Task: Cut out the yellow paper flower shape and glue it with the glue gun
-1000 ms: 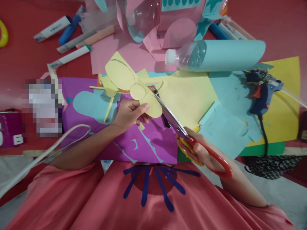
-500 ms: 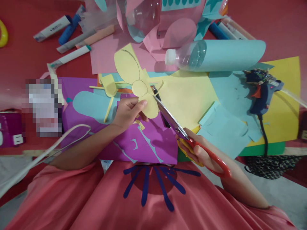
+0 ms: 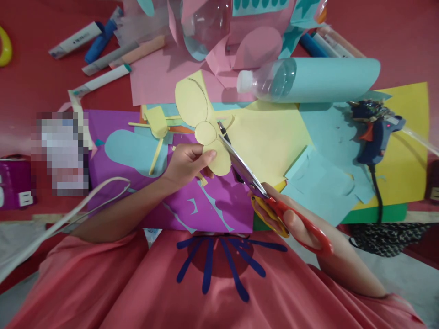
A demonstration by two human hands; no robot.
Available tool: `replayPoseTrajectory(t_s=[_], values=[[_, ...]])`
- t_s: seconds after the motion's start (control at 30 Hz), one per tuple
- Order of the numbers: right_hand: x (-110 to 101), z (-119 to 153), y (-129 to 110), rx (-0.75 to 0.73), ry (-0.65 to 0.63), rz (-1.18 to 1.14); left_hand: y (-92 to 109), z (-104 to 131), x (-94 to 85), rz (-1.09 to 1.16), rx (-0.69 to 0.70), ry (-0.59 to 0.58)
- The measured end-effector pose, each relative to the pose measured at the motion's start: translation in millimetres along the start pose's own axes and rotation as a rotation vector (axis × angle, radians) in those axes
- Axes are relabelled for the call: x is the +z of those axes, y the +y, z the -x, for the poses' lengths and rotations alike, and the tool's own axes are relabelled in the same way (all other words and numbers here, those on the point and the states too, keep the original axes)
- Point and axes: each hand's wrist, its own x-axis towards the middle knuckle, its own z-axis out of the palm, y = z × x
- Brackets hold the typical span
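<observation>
Yellow paper flower (image 3: 202, 125), pinched at its lower petal by the left hand (image 3: 187, 165), thumb on top and fingers under, held just above the counter (image 3: 394, 41). Turned clockwise since a second ago: long upper petal swung from upper left of the grip to almost straight above it, pencilled centre circle now just above the thumb. Scissors (image 3: 260, 192) clamped in the right hand (image 3: 295, 221), red and yellow loops filled by the fingers, blades nearly together and biting the edge directly right of the left grip, at the notch between centre circle and lower petal. Judging by that turn, cut advancing around the drawn outline, fresh stretch of line fed to the blades.

Beyond the grip: clear bottle (image 3: 274, 80) wrapped in light blue paper, lying on its side. Far right of the scissors: blue glue gun (image 3: 372, 135) on yellow and blue sheets. Up and left of the grip: markers (image 3: 103, 80) with printing too small to read. Left: a blurred patch, nothing legible. No brand or writing readable anywhere.
</observation>
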Motion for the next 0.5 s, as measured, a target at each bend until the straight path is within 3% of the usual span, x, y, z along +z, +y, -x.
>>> replayPoseTrajectory(t_s=[0.5], values=[[-2, -5, 12, 0.041, 0.062, -0.046, -1, -3, -0.7, 0.017, 0.005, 0.031]])
